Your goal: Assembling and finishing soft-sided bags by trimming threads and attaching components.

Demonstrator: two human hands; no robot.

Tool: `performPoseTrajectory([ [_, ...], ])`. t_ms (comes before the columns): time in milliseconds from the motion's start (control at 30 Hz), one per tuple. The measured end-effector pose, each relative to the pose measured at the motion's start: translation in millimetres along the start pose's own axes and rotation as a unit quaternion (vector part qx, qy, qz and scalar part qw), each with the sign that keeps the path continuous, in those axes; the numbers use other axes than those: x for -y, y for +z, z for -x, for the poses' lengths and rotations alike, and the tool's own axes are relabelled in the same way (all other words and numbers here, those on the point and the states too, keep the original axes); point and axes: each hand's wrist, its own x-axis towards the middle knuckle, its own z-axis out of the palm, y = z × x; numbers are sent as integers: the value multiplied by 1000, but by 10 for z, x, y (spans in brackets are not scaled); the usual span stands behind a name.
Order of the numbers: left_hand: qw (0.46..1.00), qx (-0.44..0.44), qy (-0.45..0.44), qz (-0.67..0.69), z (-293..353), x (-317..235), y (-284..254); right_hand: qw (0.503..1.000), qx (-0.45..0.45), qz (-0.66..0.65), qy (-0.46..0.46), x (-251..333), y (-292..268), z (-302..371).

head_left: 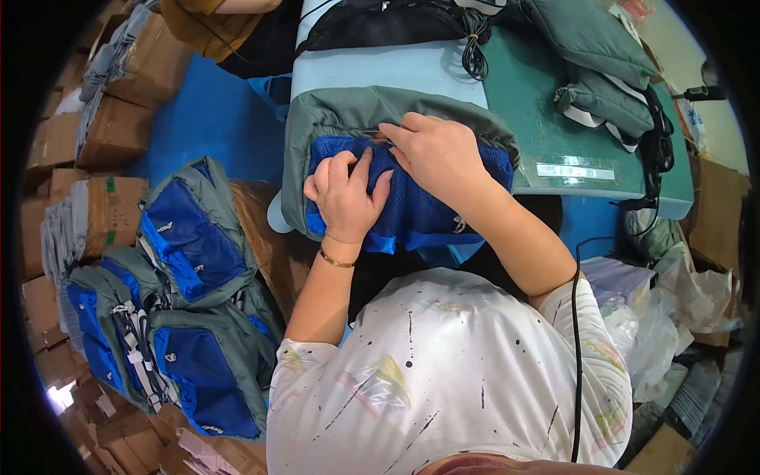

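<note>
Grey-green fabric bag with a blue front point(412, 204), lying at the near edge of the tabletop point(396, 73), straight in front of the person. From where I stand, both hands are on its front, at the upper edge of the blue mesh panel point(497, 168). Left hand point(347, 196): lower on the mesh, thumb and index a narrow gap apart; can't tell if cloth is pinched between. Right hand point(439, 150): index and thumb near each other at the edge where mesh meets grey-green; grip hidden, can't tell. Something thin and brownish by those fingertips, too small to name.

Looks like edge handling. To do it well, I'd say: left fingers hold the mesh flat, right ones work small stretches along the edge, no hard tugging; loose mesh could pucker or snag.

Further out: dark coiled cable point(475, 55) beyond the bag, folded grey-green padded fabric pieces point(594, 39) to the right, similar blue-and-grey-green bags point(198, 237) piled left, brown cardboard boxes point(119, 206) behind them. Someone in a mustard sleeve point(190, 28) sits top left.
</note>
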Motion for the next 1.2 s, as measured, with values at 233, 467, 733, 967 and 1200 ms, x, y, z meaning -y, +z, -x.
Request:
performPoseTrajectory([
  [233,1000,1,-8,12,14,-24,-6,1000,-5,3,-7,29,29,14],
  [467,1000,-12,-2,22,35,-1,-17,999,-49,10,-12,14,121,83],
  [733,989,-39,-51,130,-209,122,-90,976,-125,-162,78,-157,341,167],
  [967,986,161,48,9,-683,188,-154,924,-109,-330,162,-236,321,181],
  [1200,989,135,66,-4,-628,270,-261,906,-112,-368,175,-271,309,182],
])
